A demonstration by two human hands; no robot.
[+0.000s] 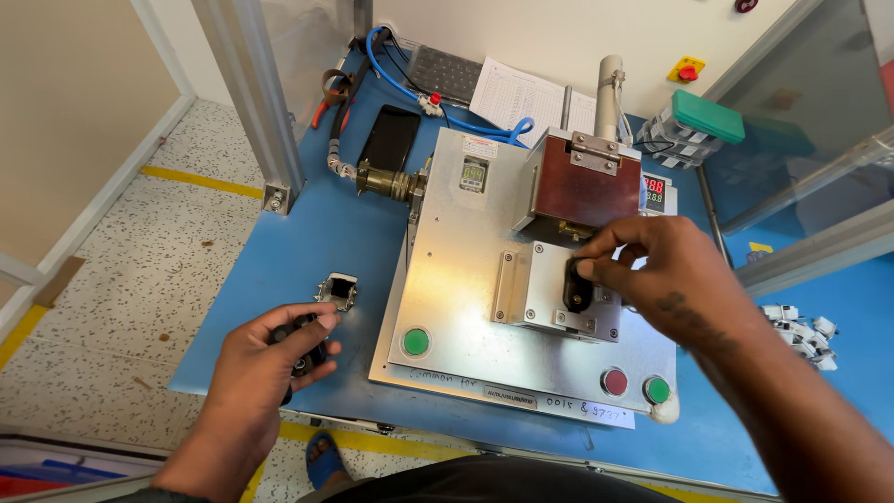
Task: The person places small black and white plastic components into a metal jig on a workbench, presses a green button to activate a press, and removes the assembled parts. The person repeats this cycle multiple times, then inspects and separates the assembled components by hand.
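My right hand pinches the black part into the fixture mid-desk; I press it square, seated flush; my left hand grips another black piece near the desk's left edge.

Inspector: Push buttons on the metal fixture plate?

Recorder: Three. Two green buttons, one at the near left corner and one at the near right, plus one red button.

Inspector: Digital displays?

Recorder: Two. One small display sits on the plate; one red-digit display stands behind it.

Inspector: Black parts?

Recorder: Two. One black part sits in the fixture; one second black part is off the plate.

Inspector: Other items?

Recorder: One small metal housing, one phone, one blue hose, one printed sheet, one green-lidded box. White pieces lie heaped; their number cannot be told.
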